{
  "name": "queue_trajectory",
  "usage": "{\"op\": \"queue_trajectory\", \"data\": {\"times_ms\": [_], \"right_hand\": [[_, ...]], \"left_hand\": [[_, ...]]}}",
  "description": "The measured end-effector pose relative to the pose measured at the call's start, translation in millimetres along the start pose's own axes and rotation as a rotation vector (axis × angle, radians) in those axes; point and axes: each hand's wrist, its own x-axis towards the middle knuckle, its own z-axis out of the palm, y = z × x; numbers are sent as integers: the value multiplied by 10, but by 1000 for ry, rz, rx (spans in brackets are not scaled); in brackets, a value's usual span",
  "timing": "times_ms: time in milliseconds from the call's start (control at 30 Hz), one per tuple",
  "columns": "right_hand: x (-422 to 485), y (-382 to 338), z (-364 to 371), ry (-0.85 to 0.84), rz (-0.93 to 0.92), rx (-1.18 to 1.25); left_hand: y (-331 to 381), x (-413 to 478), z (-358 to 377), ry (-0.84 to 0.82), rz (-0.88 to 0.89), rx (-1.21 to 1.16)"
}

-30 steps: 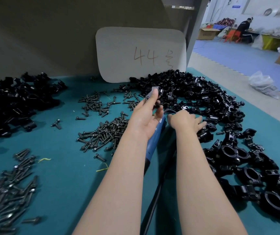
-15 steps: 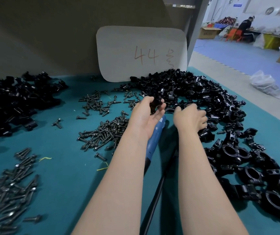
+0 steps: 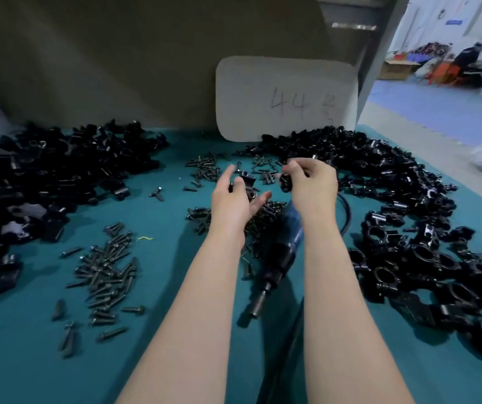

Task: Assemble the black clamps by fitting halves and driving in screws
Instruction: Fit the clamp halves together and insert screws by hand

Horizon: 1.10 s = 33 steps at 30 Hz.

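**While the screwdriver lies flat, two halves are held**

It rests mid-desk between the forearms. Beyond it, the left hand cups one clamp half. The right hand pinches the second half, just apart. Screws lie scattered toward the far edge.

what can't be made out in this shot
Head view only:
- right clamp piece: mostly covered by fingers of the right hand.
- left clamp piece in the left hand: blurred, screw holes unreadable.
- card: mark after "44" smeared by blur.
- screwdriver: rear hidden by right forearm.
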Motion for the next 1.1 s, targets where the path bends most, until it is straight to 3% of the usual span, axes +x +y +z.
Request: {"op": "queue_trajectory", "data": {"times_ms": [133, 300, 433, 500, 633, 733, 833, 967, 1100], "right_hand": [[-304, -158, 333, -156, -67, -30], [-503, -205, 591, -204, -84, -161], [-508, -171, 661, -266, -94, -200], [-496, -154, 641, -378, -55, -114], [-503, -128, 595, -611, 58, 153], [-484, -126, 615, -515, -23, 58], [-438, -143, 564, -426, -43, -21], [-453, -172, 547, -497, -52, -77], [-494, -221, 570, -529, -66, -65]], "left_hand": [[81, -62, -343, 67, 23, 74], [63, -163, -585, 6, 116, 264], [-48, -116, -670, 67, 153, 307], [-51, -57, -723, 141, 160, 294], [15, 2, -803, 170, 138, 44], [-19, 23, -783, 188, 164, 72], [-55, 31, -764, 132, 229, 272], [-113, 27, -748, 43, 305, 470], [-154, -12, -737, 122, 399, 670]]}}
